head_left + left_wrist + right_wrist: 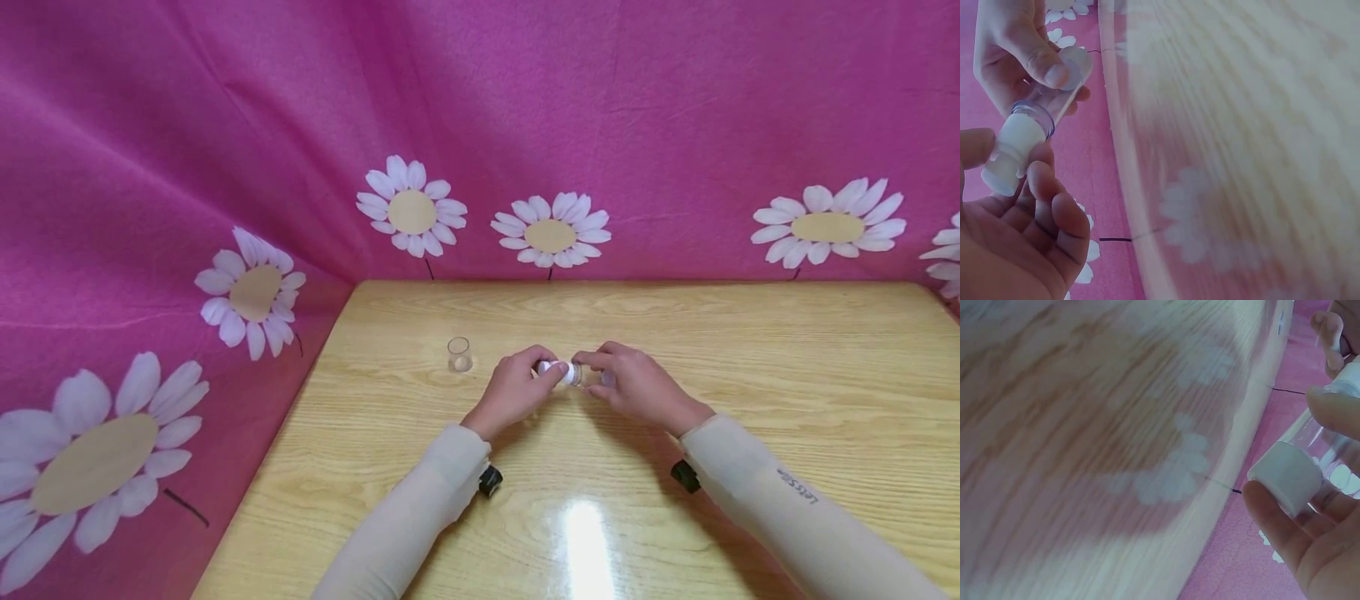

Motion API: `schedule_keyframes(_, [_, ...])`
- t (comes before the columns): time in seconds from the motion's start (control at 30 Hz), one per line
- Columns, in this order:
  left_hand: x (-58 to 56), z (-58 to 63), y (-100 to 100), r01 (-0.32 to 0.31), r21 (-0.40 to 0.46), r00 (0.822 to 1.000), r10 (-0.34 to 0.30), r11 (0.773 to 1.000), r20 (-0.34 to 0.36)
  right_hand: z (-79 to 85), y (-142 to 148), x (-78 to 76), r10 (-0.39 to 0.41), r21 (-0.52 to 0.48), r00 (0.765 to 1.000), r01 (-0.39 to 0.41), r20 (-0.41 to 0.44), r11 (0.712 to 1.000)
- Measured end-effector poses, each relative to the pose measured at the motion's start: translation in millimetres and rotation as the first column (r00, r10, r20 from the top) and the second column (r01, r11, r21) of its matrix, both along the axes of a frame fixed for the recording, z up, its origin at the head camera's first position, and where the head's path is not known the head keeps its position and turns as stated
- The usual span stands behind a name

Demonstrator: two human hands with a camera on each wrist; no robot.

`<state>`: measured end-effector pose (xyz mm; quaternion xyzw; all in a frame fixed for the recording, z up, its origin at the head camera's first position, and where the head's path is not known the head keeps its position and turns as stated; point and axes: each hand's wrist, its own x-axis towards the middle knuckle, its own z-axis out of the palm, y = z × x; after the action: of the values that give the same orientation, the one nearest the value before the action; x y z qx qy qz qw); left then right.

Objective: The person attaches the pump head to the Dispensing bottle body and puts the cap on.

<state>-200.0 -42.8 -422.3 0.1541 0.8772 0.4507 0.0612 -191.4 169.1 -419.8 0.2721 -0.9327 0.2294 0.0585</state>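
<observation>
Both hands hold a small clear bottle, tilted on its side above the table. My left hand (517, 383) grips the bottle's white top (1019, 140) between thumb and fingers, as the left wrist view shows. My right hand (637, 383) holds the transparent body, its thumb and fingers around the far end. A white cap-like end piece (1288, 478) shows between the right fingers in the right wrist view. Where top and body meet, a clear collar (1035, 112) surrounds the white part. To the left stands a small clear cup-shaped piece (460, 354), upright on the table.
The light wooden table (750, 350) carries a glossy light reflection near its front. Magenta cloth (645, 100) printed with large white daisies hangs behind it and along the left side. A black device (491, 481) sits under the left wrist, another (686, 476) under the right.
</observation>
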Motion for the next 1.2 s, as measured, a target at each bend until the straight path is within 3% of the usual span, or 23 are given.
schedule_keyframes(0.13, [0.3, -0.4, -0.7, 0.02, 0.031, 1.0, -0.02, 0.999, -0.013, 0.7, 0.0, -2.6, -0.003, -0.004, 1.0, 0.003, -0.012, 1.0])
schedule_keyframes(0.37, [-0.6, -1.9, -1.6, 0.097, 0.045, 0.988, -0.09, 0.994, -0.125, -2.2, 0.9, -4.7, -0.015, -0.032, 1.0, 0.015, 0.004, 0.999])
schedule_keyframes(0.57, [-0.4, -2.3, -1.9, 0.123, 0.013, 0.988, -0.121, 0.992, -0.095, -7.2, 2.0, -4.1, -0.017, -0.027, 0.999, 0.018, 0.033, 0.999])
schedule_keyframes(0.67, [0.0, -1.0, -0.5, 0.088, -0.01, 0.995, -0.089, 0.996, -0.038, -8.4, 2.2, -3.6, -0.018, -0.023, 0.999, 0.019, 0.033, 1.0])
schedule_keyframes(0.77, [0.1, -1.8, 1.6, -0.019, -0.03, 0.999, 0.02, 0.999, 0.027, -6.3, 0.4, -4.0, -0.017, -0.015, 0.999, 0.018, 0.034, 1.0])
schedule_keyframes(0.87, [-1.4, -4.9, 1.8, -0.096, -0.036, 0.994, 0.098, 0.995, 0.043, -3.1, -1.6, -4.7, -0.01, -0.003, 0.999, 0.01, 0.037, 1.0])
schedule_keyframes(1.2, [-2.1, -5.3, 1.1, -0.072, -0.041, 0.997, 0.073, 0.997, 0.039, -1.8, -2.1, -5.4, -0.006, 0.018, 0.999, 0.005, 0.054, 1.0])
